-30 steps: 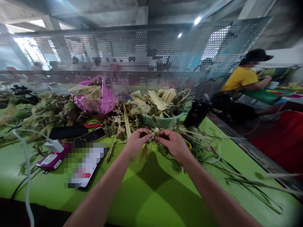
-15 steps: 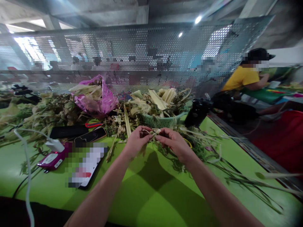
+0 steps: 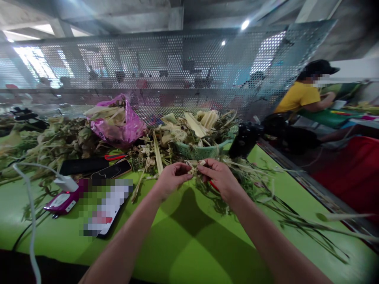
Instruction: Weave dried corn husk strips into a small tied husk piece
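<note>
In front of me, both hands meet over the green table (image 3: 189,244). My left hand (image 3: 171,178) pinches the left side of a small pale piece of dried husk (image 3: 194,169). The other side of it is gripped between the fingertips of my right hand (image 3: 220,177). The piece looks folded or knotted, but its fine shape is too small to make out. A red object (image 3: 213,185) shows partly from beneath my right hand. Green feathery stems (image 3: 223,205) lie under and beside that hand. Just beyond my fingers stands a green basket (image 3: 201,150) heaped with dried husks (image 3: 195,124).
A pink plastic bag (image 3: 133,122) of husks and piles of dried leaves (image 3: 65,138) lie left. Phones (image 3: 112,209), a purple power strip (image 3: 60,203) and a white cable (image 3: 33,232) are nearer. A black bottle (image 3: 244,140) stands right; a person in yellow (image 3: 304,96) sits beyond.
My hands have drawn slightly apart, and more of the pale husk piece shows between them. A red object has come into sight under my right hand. The view has shifted a little.
</note>
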Demonstrator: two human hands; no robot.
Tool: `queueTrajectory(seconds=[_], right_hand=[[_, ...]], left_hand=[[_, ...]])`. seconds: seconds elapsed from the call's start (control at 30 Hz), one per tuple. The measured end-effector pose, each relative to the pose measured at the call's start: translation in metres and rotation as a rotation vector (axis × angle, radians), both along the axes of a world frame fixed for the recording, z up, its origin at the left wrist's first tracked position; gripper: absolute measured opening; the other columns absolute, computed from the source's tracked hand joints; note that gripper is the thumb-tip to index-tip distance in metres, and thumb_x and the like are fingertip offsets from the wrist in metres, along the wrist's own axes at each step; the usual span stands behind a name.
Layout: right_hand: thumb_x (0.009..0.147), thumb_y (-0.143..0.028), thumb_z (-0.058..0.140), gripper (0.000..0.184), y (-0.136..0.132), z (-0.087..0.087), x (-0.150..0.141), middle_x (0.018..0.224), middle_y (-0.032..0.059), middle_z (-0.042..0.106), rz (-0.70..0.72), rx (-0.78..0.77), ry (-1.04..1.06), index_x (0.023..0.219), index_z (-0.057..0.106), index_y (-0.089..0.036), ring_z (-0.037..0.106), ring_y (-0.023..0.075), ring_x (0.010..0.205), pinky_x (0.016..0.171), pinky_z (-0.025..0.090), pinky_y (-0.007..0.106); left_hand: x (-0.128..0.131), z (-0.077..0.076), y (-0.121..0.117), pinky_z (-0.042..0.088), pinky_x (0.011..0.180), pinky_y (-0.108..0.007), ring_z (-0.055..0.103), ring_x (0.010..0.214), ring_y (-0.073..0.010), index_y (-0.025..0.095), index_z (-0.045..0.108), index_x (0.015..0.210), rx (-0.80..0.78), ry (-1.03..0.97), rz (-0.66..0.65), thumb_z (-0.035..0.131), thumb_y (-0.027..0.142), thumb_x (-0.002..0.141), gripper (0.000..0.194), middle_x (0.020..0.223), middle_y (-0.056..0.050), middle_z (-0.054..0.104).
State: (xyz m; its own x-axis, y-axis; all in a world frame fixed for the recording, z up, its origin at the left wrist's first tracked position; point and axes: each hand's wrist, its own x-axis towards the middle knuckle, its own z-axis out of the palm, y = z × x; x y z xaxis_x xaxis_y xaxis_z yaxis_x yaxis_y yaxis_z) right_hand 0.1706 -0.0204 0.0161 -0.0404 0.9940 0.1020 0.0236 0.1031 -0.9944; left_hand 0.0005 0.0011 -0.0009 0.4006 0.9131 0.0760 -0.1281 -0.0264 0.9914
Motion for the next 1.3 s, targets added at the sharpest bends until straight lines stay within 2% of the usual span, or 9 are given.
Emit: queueTrajectory(seconds=[0.2,0.37,0.5,0.63,0.8,0.93,1.03,1.17,1.3], right_hand=[[0.072,-0.044,0.068,0.029,-0.002,0.004,0.000,0.063,-0.0019,0.054,0.086,-0.049,0.066,0.072,0.058,-0.017,0.042,0.0077,0.050,0.047,0.034,0.021],[0.073,-0.045,0.068,0.029,-0.004,0.006,0.001,0.065,-0.0015,0.056,0.053,0.037,-0.077,0.076,0.060,-0.017,0.046,0.0089,0.053,0.049,0.038,0.022],[0.076,-0.046,0.064,0.030,-0.006,0.008,0.000,0.071,-0.0008,0.059,0.065,0.005,-0.087,0.085,0.059,-0.018,0.045,0.0076,0.051,0.047,0.038,0.021],[0.071,-0.047,0.068,0.034,-0.003,0.007,0.001,0.068,-0.0021,0.056,-0.009,-0.002,-0.106,0.086,0.056,-0.019,0.046,0.0092,0.052,0.046,0.038,0.022],[0.071,-0.046,0.068,0.033,-0.004,0.001,-0.004,0.071,-0.0005,0.056,-0.112,0.145,-0.271,0.084,0.054,-0.019,0.048,0.0119,0.058,0.051,0.039,0.023],[0.075,-0.036,0.063,0.018,-0.010,0.001,-0.010,0.069,0.0002,0.057,-0.173,0.235,-0.448,0.076,0.058,-0.019,0.050,0.0138,0.063,0.057,0.039,0.025],[0.073,-0.029,0.059,0.011,-0.011,0.002,-0.012,0.061,-0.0016,0.053,-0.165,0.190,-0.449,0.071,0.058,-0.019,0.045,0.0119,0.056,0.052,0.036,0.023],[0.069,-0.029,0.059,0.011,-0.012,0.006,-0.013,0.057,-0.0047,0.047,-0.094,0.055,-0.263,0.071,0.055,-0.019,0.039,0.0085,0.046,0.043,0.031,0.021],[0.070,-0.031,0.060,0.014,-0.015,0.018,-0.010,0.061,-0.0029,0.055,0.041,-0.041,-0.233,0.075,0.057,-0.018,0.037,0.0070,0.043,0.040,0.028,0.020]], left_hand=[[-0.003,0.002,-0.004,0.035,0.055,-0.019,0.047,0.062,-0.0067,0.015,0.061,0.081,-0.003,-0.096,-0.092,0.079,0.031,0.061,0.032,0.074,0.001,0.057],[-0.002,0.006,-0.005,0.042,0.072,-0.024,0.053,0.075,-0.0109,0.015,0.060,0.092,0.028,-0.111,-0.103,0.078,0.032,0.064,0.037,0.081,-0.001,0.059],[0.000,0.008,-0.004,0.044,0.072,-0.026,0.054,0.072,-0.0112,0.014,0.060,0.084,0.000,-0.118,-0.007,0.076,0.036,0.065,0.033,0.077,-0.002,0.060],[0.001,0.005,-0.001,0.044,0.070,-0.026,0.054,0.067,-0.0103,0.015,0.057,0.085,0.007,-0.140,0.087,0.075,0.034,0.064,0.034,0.072,0.000,0.059],[0.003,-0.002,-0.001,0.040,0.060,-0.022,0.051,0.063,-0.0094,0.017,0.052,0.084,0.136,0.002,0.165,0.071,0.029,0.068,0.028,0.071,0.002,0.056],[0.006,-0.003,-0.002,0.038,0.059,-0.021,0.049,0.065,-0.0092,0.017,0.052,0.084,0.297,0.110,0.222,0.066,0.022,0.069,0.021,0.078,0.001,0.054],[0.006,-0.001,-0.004,0.039,0.062,-0.022,0.050,0.067,-0.0104,0.017,0.056,0.088,0.334,0.126,0.194,0.063,0.021,0.071,0.019,0.080,0.000,0.057],[0.005,0.000,-0.005,0.037,0.062,-0.023,0.047,0.064,-0.0110,0.017,0.061,0.095,0.302,0.127,0.207,0.061,0.024,0.074,0.022,0.074,0.001,0.056],[0.004,-0.002,-0.001,0.038,0.064,-0.023,0.049,0.068,-0.0120,0.016,0.061,0.093,0.276,0.094,0.222,0.062,0.027,0.074,0.022,0.076,-0.001,0.057]])
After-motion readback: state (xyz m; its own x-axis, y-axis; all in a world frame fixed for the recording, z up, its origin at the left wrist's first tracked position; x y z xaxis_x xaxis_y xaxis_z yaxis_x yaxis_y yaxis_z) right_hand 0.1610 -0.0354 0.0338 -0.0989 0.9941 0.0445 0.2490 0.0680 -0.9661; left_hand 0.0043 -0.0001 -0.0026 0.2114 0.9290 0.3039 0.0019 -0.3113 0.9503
